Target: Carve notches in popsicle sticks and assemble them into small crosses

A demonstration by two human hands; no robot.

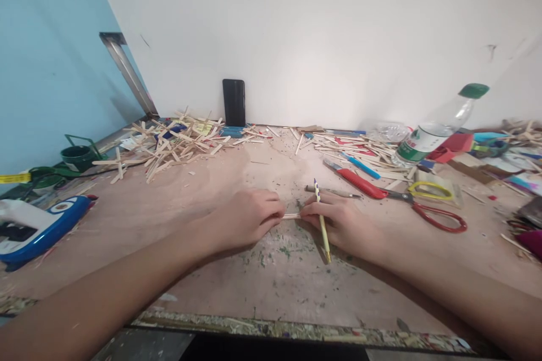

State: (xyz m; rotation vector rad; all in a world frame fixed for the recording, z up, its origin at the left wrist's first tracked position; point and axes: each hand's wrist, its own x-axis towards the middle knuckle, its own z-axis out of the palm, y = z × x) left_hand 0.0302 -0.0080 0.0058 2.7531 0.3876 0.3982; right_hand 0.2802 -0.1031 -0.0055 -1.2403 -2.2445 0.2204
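My left hand rests on the wooden table with its fingers curled and pinched on one end of a short wooden stick. My right hand pinches the stick's other end and also holds a yellow pencil, which stands upright between its fingers with the tip pointing up. The stick lies flat on the table between both hands. A second pen lies just behind my right hand.
Heaps of wooden sticks lie at the back left and back right. Red-handled scissors, a red utility knife, a plastic bottle, a black phone against the wall, a blue-white glue gun.
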